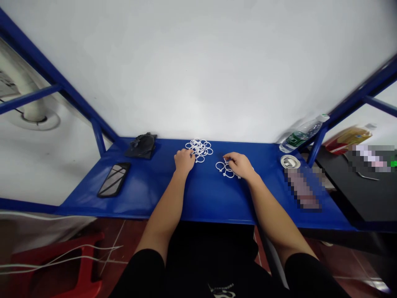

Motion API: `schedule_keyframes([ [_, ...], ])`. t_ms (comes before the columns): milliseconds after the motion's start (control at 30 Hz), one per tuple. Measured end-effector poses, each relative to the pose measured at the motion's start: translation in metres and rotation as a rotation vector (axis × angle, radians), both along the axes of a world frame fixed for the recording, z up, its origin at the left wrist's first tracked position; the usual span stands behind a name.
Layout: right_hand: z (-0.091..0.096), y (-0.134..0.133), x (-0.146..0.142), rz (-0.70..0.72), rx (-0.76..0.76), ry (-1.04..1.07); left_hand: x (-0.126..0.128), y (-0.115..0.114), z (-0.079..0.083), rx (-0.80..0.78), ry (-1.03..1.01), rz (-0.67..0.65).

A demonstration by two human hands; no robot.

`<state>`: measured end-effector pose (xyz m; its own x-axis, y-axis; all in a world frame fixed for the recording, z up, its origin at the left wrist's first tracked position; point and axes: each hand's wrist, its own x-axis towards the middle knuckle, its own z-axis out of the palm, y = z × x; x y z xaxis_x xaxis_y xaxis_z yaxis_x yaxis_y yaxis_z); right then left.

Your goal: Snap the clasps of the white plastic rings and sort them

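Table (pixel 214 198): blue, backed by a pale upright panel (pixel 198 74), with blue frame bars (pixel 40 56) at the sides.
Black bag (pixel 142 145): crumpled, far left part of the table.
Phone (pixel 113 180): dark, lying flat nearer the left edge, long axis slanting from near left to far right.
Clear bottle (pixel 299 138): green label, white cap, tilted at the far right corner, cap toward the frame.
Round white roll (pixel 290 161): flat, just below the bottle's base.
Masked item (pixel 302 190): pixelated, right part of the table; identity cannot be told.
Red stool (pixel 85 265): on the floor, lower left, white cables across it.
Obstructions: the panel rises just behind the ring pile; the right hand hides part of the loose rings.
Ring pile (pixel 198 148): white, overlapping, at the table's far middle, lying mostly flat.
Loose rings (pixel 228 170): white, a few, right of the pile and nearer the person.
Direction of rings: round outlines, long axis not distinguishable; small tabs point various ways.
Left hand (pixel 185 161): at the pile's left edge, fingers bent; whether they pinch a ring cannot be told.
Right hand (pixel 241 165): over the loose rings, fingers curled; grip cannot be told.
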<state>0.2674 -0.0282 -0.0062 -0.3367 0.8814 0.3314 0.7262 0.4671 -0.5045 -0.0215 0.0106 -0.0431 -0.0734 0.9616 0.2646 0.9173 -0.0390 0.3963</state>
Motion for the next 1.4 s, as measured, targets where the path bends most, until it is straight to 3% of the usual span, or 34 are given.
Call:
schedule_keyframes([
  [200,-0.005,-0.002,-0.008,0.039,-0.039,-0.036,0.004,0.002,0.005,0.027,-0.065,-0.007],
  [333,-0.005,-0.011,-0.023,0.101,-0.029,-0.064,0.013,-0.003,0.012,0.166,-0.135,-0.051],
  [533,0.003,-0.021,-0.036,0.053,-0.045,0.043,0.046,-0.026,0.016,0.325,-0.201,-0.419],
  [700,0.005,-0.020,-0.033,0.057,-0.069,0.015,0.065,-0.039,0.012,0.299,-0.176,-0.611],
  [1400,-0.004,-0.014,-0.029,0.115,-0.058,0.012,0.062,-0.033,0.007,0.422,-0.250,-0.614],
])
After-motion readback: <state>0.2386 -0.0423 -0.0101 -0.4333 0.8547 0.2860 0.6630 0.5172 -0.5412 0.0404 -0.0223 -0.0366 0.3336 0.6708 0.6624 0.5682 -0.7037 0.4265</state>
